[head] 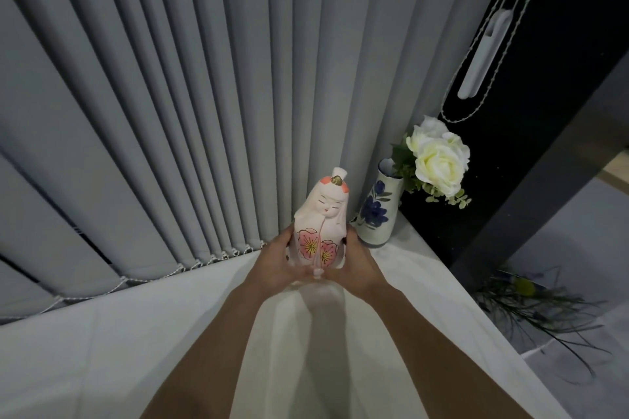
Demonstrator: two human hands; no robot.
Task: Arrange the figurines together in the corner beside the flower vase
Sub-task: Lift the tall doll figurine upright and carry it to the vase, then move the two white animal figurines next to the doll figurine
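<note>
Both hands, left [272, 257] and right [357, 257], fingers gripping the figurine [321, 224] at centre frame, should lower it upright, clear of the vase [379, 211].

Bench [136, 343]: white top, running along the grey vertical blinds.
Standing on it: blue-flowered ceramic vase [377, 211] of white roses, in the far right corner.

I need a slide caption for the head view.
Both hands hold a doll figurine upright beside the flower vase.

Figurine [321, 224] between both hands — just left of vase [377, 211], before blinds [170, 112].
</note>
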